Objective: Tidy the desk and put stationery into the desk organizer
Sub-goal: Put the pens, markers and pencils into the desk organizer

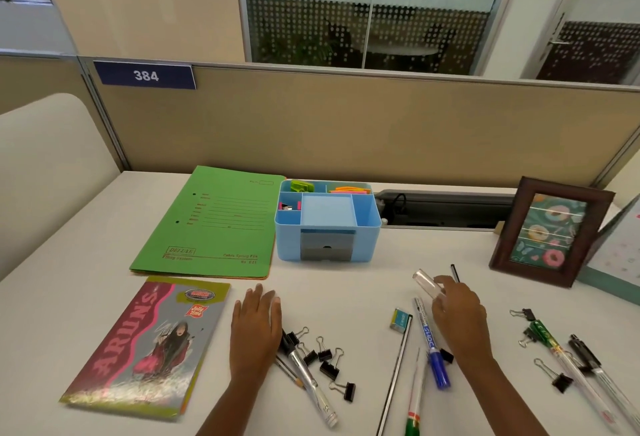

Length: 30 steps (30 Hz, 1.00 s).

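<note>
Right hand (457, 314) curls its fingers round a clear pen (427, 283) near one end only, so the long free end may lever out of the grip on the way to the blue desk organizer (327, 227), which stands well apart toward the back of the surface (363, 283). A thin black pen (454, 272) pokes up beside the same fingers. Whether it is held too I cannot tell; if loose, it may drop. A tilted pen could also catch on a compartment rim. The back of this hand faces up, wrist raised off the surface. Left hand (256, 324) lies flat, palm down, fingers straight and together, just beside a silver pen (308, 376) and scattered binder clips (325, 357). A careless sweep from there could send the clips skidding.
</note>
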### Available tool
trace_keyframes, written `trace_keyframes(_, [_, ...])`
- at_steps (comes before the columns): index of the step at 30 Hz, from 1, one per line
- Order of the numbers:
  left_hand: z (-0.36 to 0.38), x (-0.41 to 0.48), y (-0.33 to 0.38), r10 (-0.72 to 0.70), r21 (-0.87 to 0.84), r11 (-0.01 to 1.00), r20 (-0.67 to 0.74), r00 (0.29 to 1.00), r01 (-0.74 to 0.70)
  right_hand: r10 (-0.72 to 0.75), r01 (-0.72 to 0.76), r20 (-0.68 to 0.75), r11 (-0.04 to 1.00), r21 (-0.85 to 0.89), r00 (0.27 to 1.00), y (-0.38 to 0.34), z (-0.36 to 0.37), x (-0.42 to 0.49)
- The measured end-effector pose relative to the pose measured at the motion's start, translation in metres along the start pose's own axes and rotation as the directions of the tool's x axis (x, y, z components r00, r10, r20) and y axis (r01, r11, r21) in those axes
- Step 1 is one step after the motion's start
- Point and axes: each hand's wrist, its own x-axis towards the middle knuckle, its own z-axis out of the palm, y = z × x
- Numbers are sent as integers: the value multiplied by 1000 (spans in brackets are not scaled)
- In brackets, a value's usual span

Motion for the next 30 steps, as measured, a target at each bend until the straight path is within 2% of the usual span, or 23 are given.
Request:
trace_keyframes(2, [0, 0, 0, -1, -1, 1000, -1, 1000, 1, -66, 72, -53, 990, 120, 996, -10, -5, 4])
trace_keyframes(6, [-1, 1, -1, -7, -18, 1000, -2, 1000, 7, -60, 105, -126, 916, 387, 990, -53, -22, 18])
trace_keyframes(10, [-1, 1, 0, -16, -32, 999, -15, 1000, 16, -172, 237, -172, 823, 516, 970, -103, -26, 39])
trace_keyframes(16, [-2, 1, 0, -15, -35, 999, -17, 1000, 15, -273, 311, -149, 816, 487, 950, -170, -15, 74])
trace_keyframes(23, [-2, 2, 0, -10, -55, 998, -21, 1000, 9, -299, 292, -56, 846, 446, 953, -216, 6, 108])
trace_keyframes(30, [-3, 1, 1, -2, -76, 997, -33, 999, 0, -336, 307, 63, 911, 274, 940, -243, 21, 124])
